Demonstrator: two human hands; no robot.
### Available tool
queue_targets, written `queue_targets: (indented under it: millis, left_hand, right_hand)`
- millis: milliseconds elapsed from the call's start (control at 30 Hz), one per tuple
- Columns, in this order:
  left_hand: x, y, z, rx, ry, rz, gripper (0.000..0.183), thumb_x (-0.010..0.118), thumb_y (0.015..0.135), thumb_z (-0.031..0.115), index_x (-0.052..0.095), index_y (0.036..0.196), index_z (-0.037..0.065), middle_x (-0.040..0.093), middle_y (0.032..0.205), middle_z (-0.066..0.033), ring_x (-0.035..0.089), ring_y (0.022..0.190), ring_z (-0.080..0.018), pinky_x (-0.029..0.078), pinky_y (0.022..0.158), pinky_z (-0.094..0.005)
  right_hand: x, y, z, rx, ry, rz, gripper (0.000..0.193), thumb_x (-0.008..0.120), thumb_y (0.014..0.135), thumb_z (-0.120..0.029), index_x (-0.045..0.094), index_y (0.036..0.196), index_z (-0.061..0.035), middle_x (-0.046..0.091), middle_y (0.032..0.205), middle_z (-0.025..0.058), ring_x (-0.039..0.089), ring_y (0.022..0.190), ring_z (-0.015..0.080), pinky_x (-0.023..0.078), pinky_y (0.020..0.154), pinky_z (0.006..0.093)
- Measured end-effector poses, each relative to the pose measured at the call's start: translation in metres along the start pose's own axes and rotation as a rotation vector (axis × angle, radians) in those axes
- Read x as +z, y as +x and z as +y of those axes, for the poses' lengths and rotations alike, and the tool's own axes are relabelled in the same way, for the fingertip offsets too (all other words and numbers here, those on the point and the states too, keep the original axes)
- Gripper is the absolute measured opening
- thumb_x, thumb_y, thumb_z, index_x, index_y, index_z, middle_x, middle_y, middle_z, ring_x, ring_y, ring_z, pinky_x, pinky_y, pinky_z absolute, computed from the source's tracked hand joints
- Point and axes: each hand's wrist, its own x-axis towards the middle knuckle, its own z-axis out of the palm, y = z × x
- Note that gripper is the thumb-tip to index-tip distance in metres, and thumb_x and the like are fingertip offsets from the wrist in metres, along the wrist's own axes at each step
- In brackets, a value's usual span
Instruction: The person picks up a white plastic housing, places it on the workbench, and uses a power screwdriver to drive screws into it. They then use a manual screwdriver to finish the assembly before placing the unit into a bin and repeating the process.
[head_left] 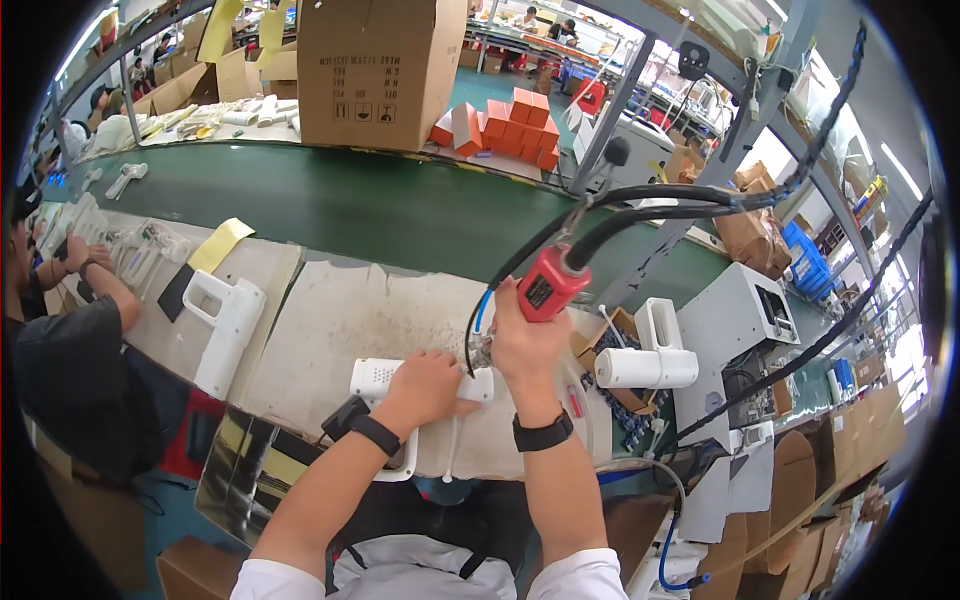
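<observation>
My right hand (530, 345) grips a red power screwdriver (552, 280), which hangs from thick black cables. Its lower end is largely hidden by the hand, close to the right end of a white handheld appliance housing (372, 378). I cannot tell whether the bit touches it. The housing lies on its side on the worktable (330, 325), its perforated end to the left and its looped handle toward me. My left hand (425, 388) is closed over the middle of the housing and presses it down. A thin white cord (453, 448) hangs from it over the near edge.
Similar white housings lie to the right (645, 368) and left (228, 330). A parts box (625, 385) holds small dark pieces. Beyond runs a green conveyor (380, 195) with a large carton (375, 75) and orange boxes (520, 125) behind. At left works another person (80, 370).
</observation>
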Motion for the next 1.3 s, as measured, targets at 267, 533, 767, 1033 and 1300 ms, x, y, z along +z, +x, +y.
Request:
queue_targets:
  millis: [267, 533, 767, 1033, 1300]
  left_hand:
    - [0.004, -0.002, -0.002, -0.031, 0.037, -0.006, 0.070, 0.069, 0.068, 0.064, 0.065, 0.100, 0.002, 0.067, 0.098, -0.0126, 0.064, 0.094, -0.0274, 0.045, 0.086, -0.0369]
    - [0.010, -0.002, -0.003, -0.048, 0.013, 0.003, 0.062, 0.072, 0.066, 0.056, 0.064, 0.099, 0.005, 0.067, 0.097, -0.0116, 0.065, 0.092, -0.0276, 0.045, 0.084, -0.0386]
    - [-0.033, -0.023, 0.002, -0.003, 0.040, 0.158, 0.066, 0.075, 0.066, 0.052, 0.059, 0.108, 0.004, 0.063, 0.095, -0.0123, 0.063, 0.088, -0.0293, 0.043, 0.083, -0.0407]
    - [-0.102, -0.071, -0.006, 0.095, -0.182, 0.327, 0.074, 0.082, 0.064, 0.044, 0.055, 0.121, 0.005, 0.058, 0.100, -0.0147, 0.061, 0.090, -0.0342, 0.049, 0.078, -0.0425]
    - [-0.125, -0.108, 0.010, -0.081, -0.400, 0.090, 0.065, 0.085, 0.062, 0.045, 0.056, 0.104, 0.006, 0.064, 0.093, -0.0150, 0.066, 0.084, -0.0334, 0.053, 0.074, -0.0403]
  right_hand:
    - [-0.010, 0.002, -0.028, -0.050, 0.090, 0.056, 0.010, 0.064, 0.089, -0.008, 0.059, 0.085, 0.0000, 0.056, 0.057, 0.0016, 0.053, 0.048, 0.0086, 0.040, 0.045, 0.0232]
    - [-0.022, 0.004, -0.066, -0.056, 0.216, 0.115, 0.007, 0.061, 0.089, -0.004, 0.056, 0.090, 0.0011, 0.053, 0.055, 0.0037, 0.050, 0.042, 0.0108, 0.037, 0.041, 0.0232]
    - [-0.057, -0.007, -0.120, -0.070, 0.203, 0.212, 0.009, 0.060, 0.090, -0.006, 0.056, 0.096, -0.0002, 0.051, 0.055, 0.0040, 0.045, 0.040, 0.0100, 0.032, 0.037, 0.0239]
    - [-0.083, -0.022, -0.127, -0.050, 0.294, 0.166, 0.007, 0.059, 0.089, -0.005, 0.056, 0.091, 0.0012, 0.053, 0.055, 0.0071, 0.050, 0.039, 0.0149, 0.044, 0.039, 0.0288]
    - [-0.081, -0.034, -0.131, -0.036, 0.402, 0.139, 0.013, 0.058, 0.092, -0.010, 0.053, 0.098, 0.0005, 0.056, 0.061, 0.0103, 0.050, 0.041, 0.0187, 0.040, 0.040, 0.0311]
